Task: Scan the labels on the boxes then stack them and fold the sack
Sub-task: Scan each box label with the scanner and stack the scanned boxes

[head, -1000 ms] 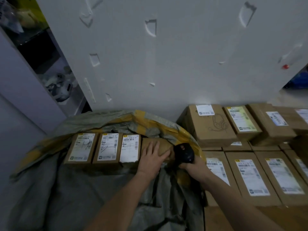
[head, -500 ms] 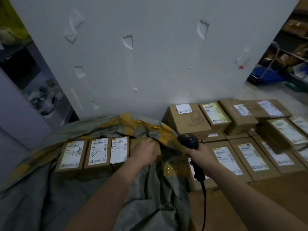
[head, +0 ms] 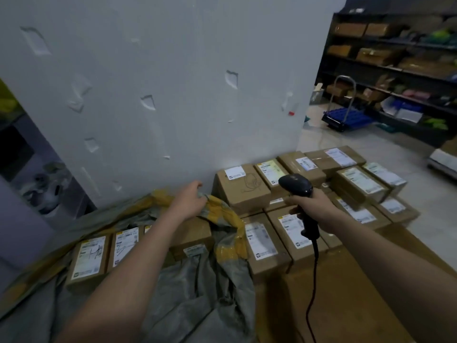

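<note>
A grey sack with yellow tape (head: pixel 197 288) lies open on the left, with labelled cardboard boxes (head: pixel 90 258) in a row inside it. My left hand (head: pixel 189 199) grips the sack's taped rim and holds it up above an unlabelled-top box (head: pixel 191 237). My right hand (head: pixel 312 205) holds a black corded barcode scanner (head: pixel 296 188) over the stacked labelled boxes (head: pixel 262 243) to the right of the sack.
A white wall (head: pixel 173 95) stands right behind the sack and boxes. More labelled boxes (head: pixel 358 184) spread to the right. Dark shelving (head: pixel 395 58) with parcels and a blue hand trolley (head: pixel 346 117) stand at the back right. A large flat carton (head: pixel 346 293) lies under my right forearm.
My left hand has left the box top and pulled the sack's rim up and back. My right hand has lifted the scanner and swung it right, over the stacked boxes. The view turned right.
</note>
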The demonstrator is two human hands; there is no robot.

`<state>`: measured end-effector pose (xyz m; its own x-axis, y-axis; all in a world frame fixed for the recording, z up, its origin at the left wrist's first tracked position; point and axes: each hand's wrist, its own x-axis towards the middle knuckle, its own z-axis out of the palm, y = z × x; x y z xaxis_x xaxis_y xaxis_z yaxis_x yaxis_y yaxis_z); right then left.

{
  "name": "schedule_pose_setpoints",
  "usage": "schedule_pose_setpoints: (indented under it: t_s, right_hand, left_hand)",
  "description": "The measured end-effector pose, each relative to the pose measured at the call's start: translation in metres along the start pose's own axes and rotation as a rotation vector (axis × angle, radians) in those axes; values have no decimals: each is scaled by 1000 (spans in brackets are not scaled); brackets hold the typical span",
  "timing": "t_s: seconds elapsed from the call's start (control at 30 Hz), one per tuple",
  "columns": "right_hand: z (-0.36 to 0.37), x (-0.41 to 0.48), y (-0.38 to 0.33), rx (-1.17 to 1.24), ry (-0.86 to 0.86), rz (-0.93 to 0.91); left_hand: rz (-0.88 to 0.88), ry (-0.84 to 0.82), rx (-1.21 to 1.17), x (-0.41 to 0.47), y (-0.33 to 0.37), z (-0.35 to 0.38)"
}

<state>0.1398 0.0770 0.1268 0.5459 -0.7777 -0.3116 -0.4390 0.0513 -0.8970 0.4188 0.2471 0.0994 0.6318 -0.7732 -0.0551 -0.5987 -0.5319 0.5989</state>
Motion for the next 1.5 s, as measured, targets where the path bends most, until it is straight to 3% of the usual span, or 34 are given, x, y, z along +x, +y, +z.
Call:
schedule_pose_setpoints:
  t_s: [0.27, 0.67, 0.87, 1.27, 1.5]
  right_hand:
    - [-103, 37, 25, -21, 63, -42]
    - [-279, 100, 65, 54, 203, 74]
    - [-308, 119, 64, 64, 139, 95]
    - [-329, 148, 53, 0, 23, 128]
    - [-346, 170, 45, -100, -163, 184]
  left_hand:
    - [-26, 3, -25, 15, 79, 64]
    - [-91, 23, -61, 32, 221, 172]
    - [-176, 106, 34, 41, 246, 187]
    - [-128, 45, 56, 89, 283, 213]
    - [-136, -6, 60, 101, 322, 252]
